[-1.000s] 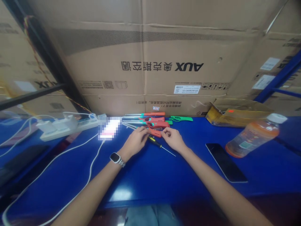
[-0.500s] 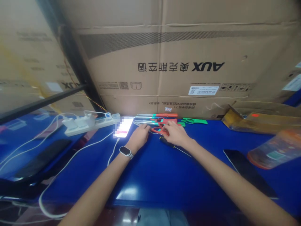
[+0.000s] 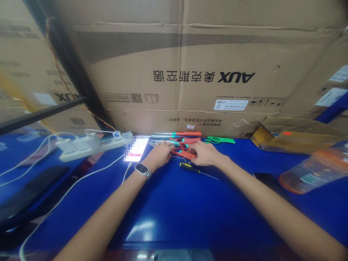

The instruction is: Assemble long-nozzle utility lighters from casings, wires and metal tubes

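Several long-nosed lighters [image 3: 187,138] with red and green handles lie in a heap against the big cardboard box. Both hands rest at the front of that heap. My left hand [image 3: 159,154], a watch [image 3: 143,169] on its wrist, has its fingers curled at the metal-tube end of the nearest red lighter [image 3: 184,154]. My right hand [image 3: 205,154] is closed over the handle end of the same lighter. A small black and yellow screwdriver [image 3: 190,167] lies loose on the blue table [image 3: 174,203] just in front of both hands.
A lit phone [image 3: 135,149] on a white cable lies left of my left hand, beside a power strip [image 3: 87,145] with chargers. One green lighter [image 3: 220,140] lies apart. A dark phone [image 3: 268,180], a lying orange bottle [image 3: 315,170] and a torn carton [image 3: 293,139] are at the right.
Both hands have moved forward from beside the screwdriver onto the heap of lighters, taking the red lighter with them. The screwdriver now lies free in front of them.
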Tool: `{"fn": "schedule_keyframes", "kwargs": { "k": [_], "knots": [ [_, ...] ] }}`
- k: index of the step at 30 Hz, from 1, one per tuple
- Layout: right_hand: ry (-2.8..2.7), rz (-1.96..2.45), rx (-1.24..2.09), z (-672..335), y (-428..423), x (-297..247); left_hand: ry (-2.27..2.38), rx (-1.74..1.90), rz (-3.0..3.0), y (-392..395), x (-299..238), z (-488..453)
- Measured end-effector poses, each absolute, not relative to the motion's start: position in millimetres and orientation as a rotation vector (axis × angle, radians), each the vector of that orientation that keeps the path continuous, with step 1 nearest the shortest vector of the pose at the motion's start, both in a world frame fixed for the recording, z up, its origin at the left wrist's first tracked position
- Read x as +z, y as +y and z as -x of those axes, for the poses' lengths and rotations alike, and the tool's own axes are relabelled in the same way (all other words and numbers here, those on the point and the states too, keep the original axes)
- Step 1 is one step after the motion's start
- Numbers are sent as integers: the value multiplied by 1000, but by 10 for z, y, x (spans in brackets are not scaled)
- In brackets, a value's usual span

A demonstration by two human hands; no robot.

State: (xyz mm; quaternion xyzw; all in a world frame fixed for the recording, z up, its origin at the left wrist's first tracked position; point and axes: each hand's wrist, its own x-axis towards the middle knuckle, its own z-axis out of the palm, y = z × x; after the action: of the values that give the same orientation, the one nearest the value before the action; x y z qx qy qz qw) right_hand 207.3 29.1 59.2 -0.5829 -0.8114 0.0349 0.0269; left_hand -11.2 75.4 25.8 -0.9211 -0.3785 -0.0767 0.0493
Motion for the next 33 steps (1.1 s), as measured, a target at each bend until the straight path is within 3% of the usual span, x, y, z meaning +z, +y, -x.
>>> {"fn": "schedule_keyframes", "kwargs": {
  "k": [8,14,25,33],
  "knots": [
    [-2479,1726,27,-2272,284,560,-1066,-91,2813,989,454,-18],
    [-2350,1669,-149,-2379,504,570,-1180,-250,2721,1097,466,-60],
    [-2086,1667,-32,-2397,497,239,-1373,-594,2777,1202,157,-18],
    [-2346,1555,-129,-2437,298,314,-1439,-823,2730,996,104,24]
  ]
}}
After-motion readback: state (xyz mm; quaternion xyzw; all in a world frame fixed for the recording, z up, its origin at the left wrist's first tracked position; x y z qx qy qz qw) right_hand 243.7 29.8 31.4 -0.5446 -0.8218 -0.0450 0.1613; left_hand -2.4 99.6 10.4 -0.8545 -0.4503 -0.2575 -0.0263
